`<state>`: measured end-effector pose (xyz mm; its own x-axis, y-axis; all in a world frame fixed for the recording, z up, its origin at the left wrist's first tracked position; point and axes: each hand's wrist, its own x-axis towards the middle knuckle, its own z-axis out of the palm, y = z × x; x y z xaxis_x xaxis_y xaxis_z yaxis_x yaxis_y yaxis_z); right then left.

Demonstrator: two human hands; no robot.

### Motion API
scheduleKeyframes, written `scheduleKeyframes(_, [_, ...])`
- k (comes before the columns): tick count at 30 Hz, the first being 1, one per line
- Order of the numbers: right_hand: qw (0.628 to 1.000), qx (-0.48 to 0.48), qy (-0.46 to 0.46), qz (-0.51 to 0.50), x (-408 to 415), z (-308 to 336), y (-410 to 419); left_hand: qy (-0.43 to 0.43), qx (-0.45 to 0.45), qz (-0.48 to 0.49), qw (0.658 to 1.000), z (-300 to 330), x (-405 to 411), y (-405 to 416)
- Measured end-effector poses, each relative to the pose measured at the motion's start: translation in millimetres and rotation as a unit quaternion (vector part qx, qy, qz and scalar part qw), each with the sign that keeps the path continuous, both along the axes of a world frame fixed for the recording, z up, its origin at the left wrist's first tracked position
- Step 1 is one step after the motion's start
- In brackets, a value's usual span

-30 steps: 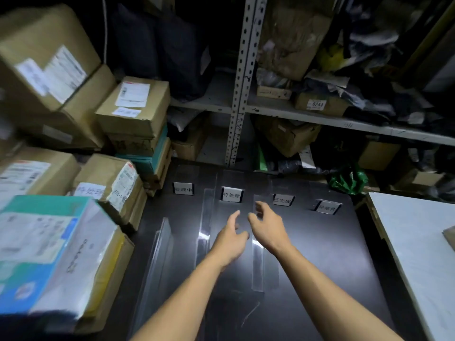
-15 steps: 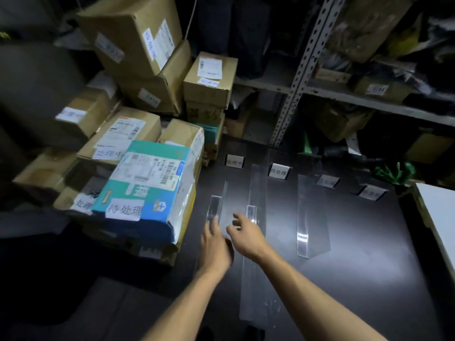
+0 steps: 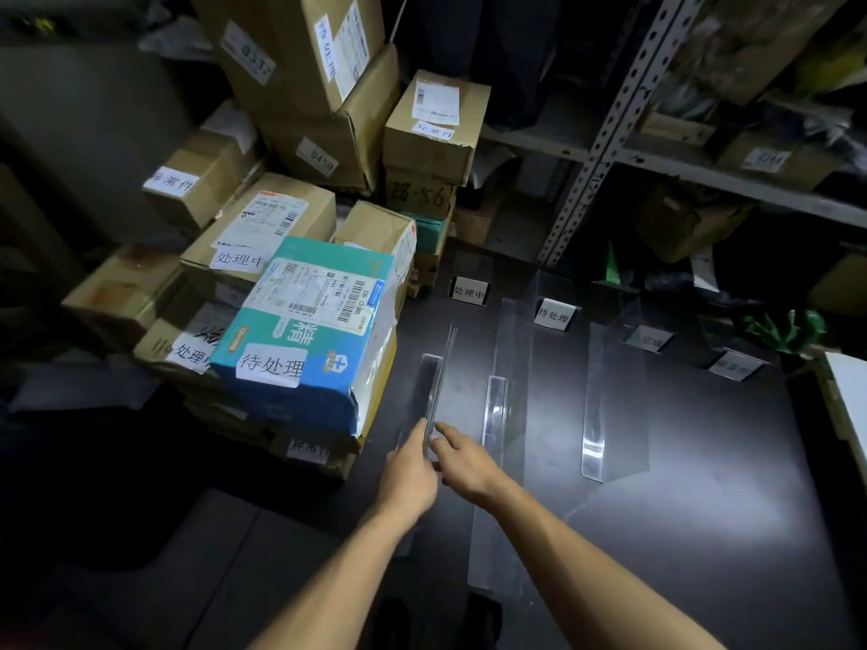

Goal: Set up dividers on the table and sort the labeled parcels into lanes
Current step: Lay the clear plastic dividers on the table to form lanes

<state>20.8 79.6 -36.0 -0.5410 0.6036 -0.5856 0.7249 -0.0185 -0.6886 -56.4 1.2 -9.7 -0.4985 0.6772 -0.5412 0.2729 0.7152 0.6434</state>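
Observation:
Three clear acrylic dividers stand on the dark table: a left divider, a middle divider and a right divider. My left hand and my right hand flank the near end of the left divider, fingers extended and touching it, one hand on each side. Small lane signs stand at the table's far edge. A blue and white parcel with a handwritten label tops the stack just left of the table.
Labeled cardboard parcels are piled high at the left, reaching the table's left edge. A metal shelving rack with more boxes stands behind the table. A white surface adjoins the right side. Two more lane signs sit farther right.
The view swung left toward the parcel stack. Both hands moved from the middle divider to the left divider and now touch its near end.

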Motion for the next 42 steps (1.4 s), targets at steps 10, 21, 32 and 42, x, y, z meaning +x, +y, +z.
scheduleKeyframes(10, [0.986, 0.11, 0.084, -0.095, 9.1, 49.5, 26.1, 0.126, 0.149, -0.019, 0.981, 81.0, 12.8, 16.8])
scheduleKeyframes(21, [0.941, 0.09, 0.169, -0.278, 132.4, 135.3, 87.3, 0.031, 0.193, -0.153, 0.969, 92.2, 132.9, 60.2])
scheduleKeyframes(32, [0.956, -0.017, 0.024, -0.291, 235.5, 29.0, 57.4, -0.212, 0.039, -0.176, 0.96, -8.1, 230.9, 44.5])
scheduleKeyframes(42, [0.97, -0.006, -0.007, -0.245, 258.3, -5.2, 56.9, -0.221, 0.007, -0.135, 0.966, -45.7, 263.5, 38.5])
